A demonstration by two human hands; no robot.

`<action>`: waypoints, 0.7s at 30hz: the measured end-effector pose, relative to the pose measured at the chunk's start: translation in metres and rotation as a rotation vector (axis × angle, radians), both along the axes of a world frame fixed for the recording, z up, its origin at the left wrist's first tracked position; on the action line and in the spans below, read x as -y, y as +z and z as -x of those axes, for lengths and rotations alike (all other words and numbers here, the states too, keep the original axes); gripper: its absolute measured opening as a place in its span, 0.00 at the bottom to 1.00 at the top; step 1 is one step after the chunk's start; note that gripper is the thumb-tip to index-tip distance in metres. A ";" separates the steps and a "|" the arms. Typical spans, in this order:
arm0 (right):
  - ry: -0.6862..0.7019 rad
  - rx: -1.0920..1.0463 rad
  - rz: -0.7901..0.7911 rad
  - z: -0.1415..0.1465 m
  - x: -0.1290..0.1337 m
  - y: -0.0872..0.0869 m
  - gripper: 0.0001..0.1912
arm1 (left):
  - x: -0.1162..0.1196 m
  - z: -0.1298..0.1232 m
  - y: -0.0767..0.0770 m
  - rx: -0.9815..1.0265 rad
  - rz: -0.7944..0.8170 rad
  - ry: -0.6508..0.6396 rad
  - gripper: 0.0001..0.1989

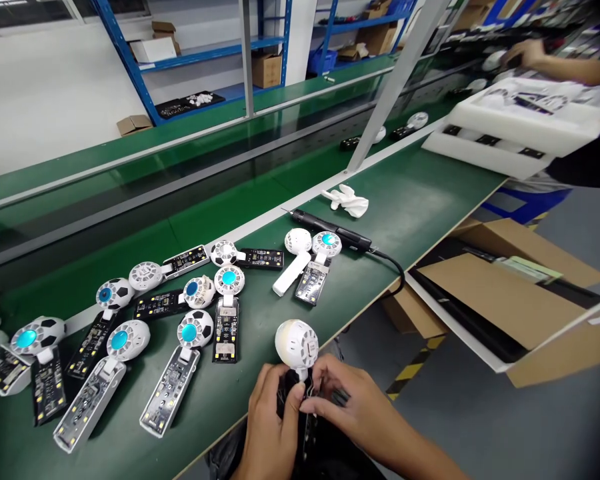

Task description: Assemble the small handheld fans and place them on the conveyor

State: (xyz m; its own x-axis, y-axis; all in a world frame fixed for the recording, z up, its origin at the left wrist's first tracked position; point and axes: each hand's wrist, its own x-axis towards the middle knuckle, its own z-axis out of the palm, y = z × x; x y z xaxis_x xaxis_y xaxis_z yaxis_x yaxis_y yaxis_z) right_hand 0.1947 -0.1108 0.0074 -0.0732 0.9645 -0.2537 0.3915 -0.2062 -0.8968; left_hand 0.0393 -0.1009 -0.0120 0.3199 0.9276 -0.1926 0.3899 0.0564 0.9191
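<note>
Around the left hand [273, 420] and right hand [350, 400], which meet on a fan [296, 347], things lie by clock direction. Fan units [180, 313] spread across the tabletop [420, 200] at 10 o'clock, while an electric screwdriver [330, 230] and gloves [345, 200] lie on it at 12 o'clock. A foam tray [520, 127] sits at the tabletop's far end at 1 o'clock, a cardboard box [500, 300] lies below at 2 o'clock, and a conveyor belt [180, 180] runs behind the tabletop.

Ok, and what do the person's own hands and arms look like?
The left hand and right hand are bare, with no gloves or rings showing. The right forearm has no sleeve or watch in view. Dark clothing shows below them.
</note>
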 end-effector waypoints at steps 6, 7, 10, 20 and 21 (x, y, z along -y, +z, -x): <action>-0.027 0.019 -0.019 0.003 -0.030 0.010 0.16 | -0.020 -0.002 0.012 0.028 -0.002 -0.013 0.15; -0.020 0.012 -0.026 0.003 -0.036 0.011 0.15 | -0.026 -0.002 0.011 0.048 0.006 0.001 0.15; 0.007 -0.013 -0.037 0.004 -0.052 0.011 0.11 | -0.043 -0.002 0.005 0.139 0.058 0.082 0.15; 0.031 -0.062 0.027 0.014 -0.035 -0.006 0.12 | -0.028 -0.002 -0.011 0.315 0.180 0.281 0.16; 0.013 -0.096 0.055 0.015 -0.031 -0.009 0.11 | -0.022 -0.001 -0.012 0.360 0.215 0.249 0.18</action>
State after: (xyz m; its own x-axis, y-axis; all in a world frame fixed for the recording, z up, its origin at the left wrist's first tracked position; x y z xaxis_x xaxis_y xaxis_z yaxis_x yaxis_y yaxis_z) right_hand 0.1795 -0.0793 -0.0014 -0.1125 0.9481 -0.2976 0.3075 -0.2516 -0.9177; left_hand 0.0404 -0.0789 -0.0240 0.1752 0.9357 -0.3061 -0.0003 0.3110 0.9504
